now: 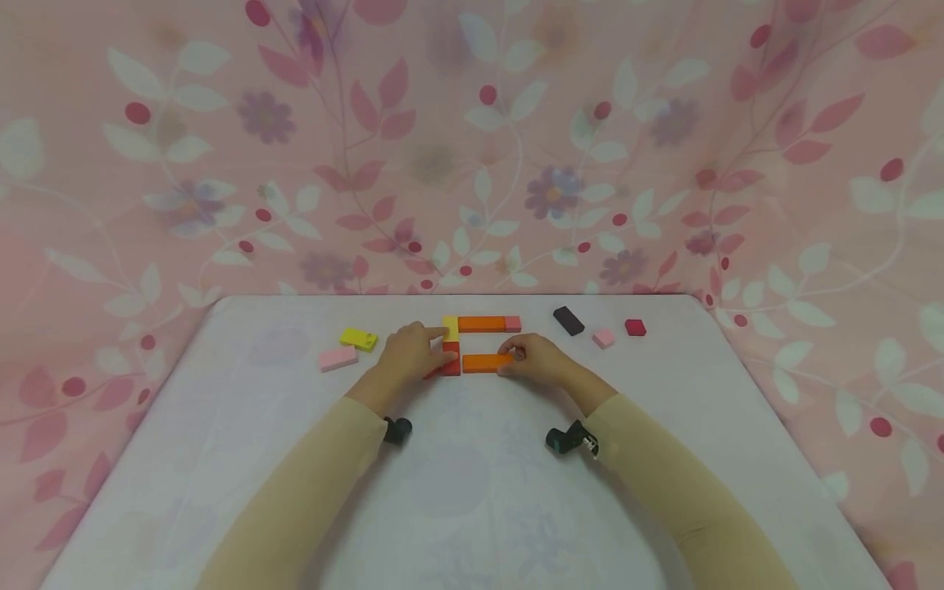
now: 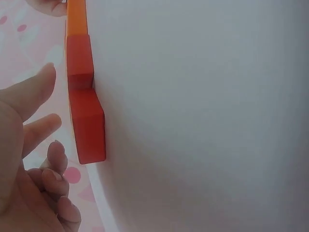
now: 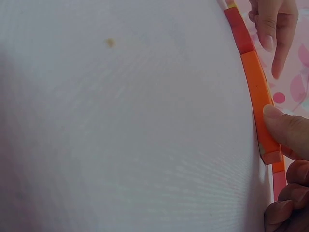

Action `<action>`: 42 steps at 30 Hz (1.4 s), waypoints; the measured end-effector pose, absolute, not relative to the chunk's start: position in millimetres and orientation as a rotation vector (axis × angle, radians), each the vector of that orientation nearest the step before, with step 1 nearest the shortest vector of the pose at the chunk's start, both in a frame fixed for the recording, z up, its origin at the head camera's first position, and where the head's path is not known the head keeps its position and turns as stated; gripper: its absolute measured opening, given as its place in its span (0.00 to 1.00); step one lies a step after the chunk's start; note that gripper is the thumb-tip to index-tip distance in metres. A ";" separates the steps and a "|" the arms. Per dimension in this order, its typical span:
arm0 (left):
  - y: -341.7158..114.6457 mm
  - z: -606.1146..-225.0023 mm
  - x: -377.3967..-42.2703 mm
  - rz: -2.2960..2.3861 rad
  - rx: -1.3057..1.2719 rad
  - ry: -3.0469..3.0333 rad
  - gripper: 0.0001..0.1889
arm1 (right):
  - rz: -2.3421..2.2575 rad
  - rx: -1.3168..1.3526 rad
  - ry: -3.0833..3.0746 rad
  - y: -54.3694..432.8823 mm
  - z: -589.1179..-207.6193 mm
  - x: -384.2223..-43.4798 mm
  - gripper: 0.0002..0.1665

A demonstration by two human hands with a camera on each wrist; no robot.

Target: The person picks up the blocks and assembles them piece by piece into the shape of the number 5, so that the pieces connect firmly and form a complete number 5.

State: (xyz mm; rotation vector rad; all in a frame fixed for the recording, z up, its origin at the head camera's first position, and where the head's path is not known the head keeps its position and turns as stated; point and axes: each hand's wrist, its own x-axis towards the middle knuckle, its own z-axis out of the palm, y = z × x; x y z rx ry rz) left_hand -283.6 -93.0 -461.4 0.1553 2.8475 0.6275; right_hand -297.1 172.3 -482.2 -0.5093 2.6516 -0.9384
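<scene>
My right hand (image 1: 544,359) pinches the right end of an orange block (image 1: 481,363) between thumb and fingers. That block lies flat, its left end close beside a red block (image 1: 451,369). My left hand (image 1: 409,352) is at the left of the arrangement, index finger stretched toward a yellow block (image 1: 451,322) and thumb by the red one. It holds nothing; its other fingers curl loosely in the left wrist view. Another red block (image 2: 89,135) sits at an angle there, partly hidden by that hand from above. Behind, a second orange block (image 1: 482,324) runs from the yellow block to a small pink block (image 1: 512,324).
On the white-covered table (image 1: 472,508), a yellow block (image 1: 357,338) and a pink block (image 1: 338,358) lie left of my hands. To the right are a dark block (image 1: 569,320), a small pink block (image 1: 603,338) and a red block (image 1: 635,328). Flowered cloth rises behind.
</scene>
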 end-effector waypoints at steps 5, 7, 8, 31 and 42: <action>-95.2 -466.2 -291.0 0.601 0.192 2.857 0.35 | -0.939 -0.518 2.653 172.0 -481.6 -296.4 0.20; -96.2 -467.5 -292.6 0.591 0.207 2.863 0.34 | -0.938 -0.521 2.650 171.8 -481.0 -295.8 0.21; -96.6 -468.2 -293.2 0.586 0.216 2.865 0.34 | -0.941 -0.519 2.650 171.5 -480.3 -295.4 0.20; -95.3 -468.3 -295.9 0.531 0.293 2.892 0.29 | -0.957 -0.470 2.646 171.1 -479.6 -293.3 0.21; -94.1 -468.4 -296.5 0.517 0.286 2.892 0.30 | -0.965 -0.507 2.648 171.6 -480.7 -293.5 0.19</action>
